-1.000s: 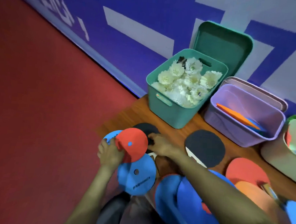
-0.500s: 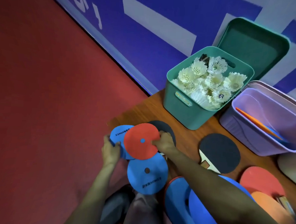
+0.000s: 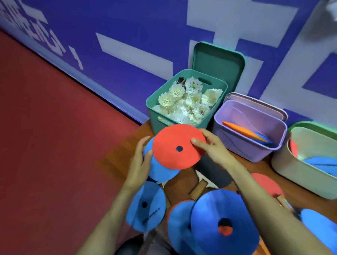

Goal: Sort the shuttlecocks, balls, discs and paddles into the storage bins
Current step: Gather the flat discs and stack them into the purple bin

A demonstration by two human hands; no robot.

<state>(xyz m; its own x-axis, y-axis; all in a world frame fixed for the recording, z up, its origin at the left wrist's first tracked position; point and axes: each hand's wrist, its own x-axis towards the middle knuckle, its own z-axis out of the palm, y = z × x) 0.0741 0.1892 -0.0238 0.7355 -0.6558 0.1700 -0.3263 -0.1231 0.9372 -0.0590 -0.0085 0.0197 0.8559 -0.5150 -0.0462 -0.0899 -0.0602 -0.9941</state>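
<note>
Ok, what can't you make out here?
In the head view:
black paddle, mostly hidden by the right hand and forearm;
beige bin, cut off by the right edge;
blue disc in the left hand, largely covered by the red disc;
print on the lower blue disc, too blurred to read.

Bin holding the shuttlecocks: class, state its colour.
The bin is teal green, clearest in the head view.

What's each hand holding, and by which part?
Right hand pinches the red disc at its right edge, thumb on top. Left hand holds the blue disc beneath it by its left edge.
</note>
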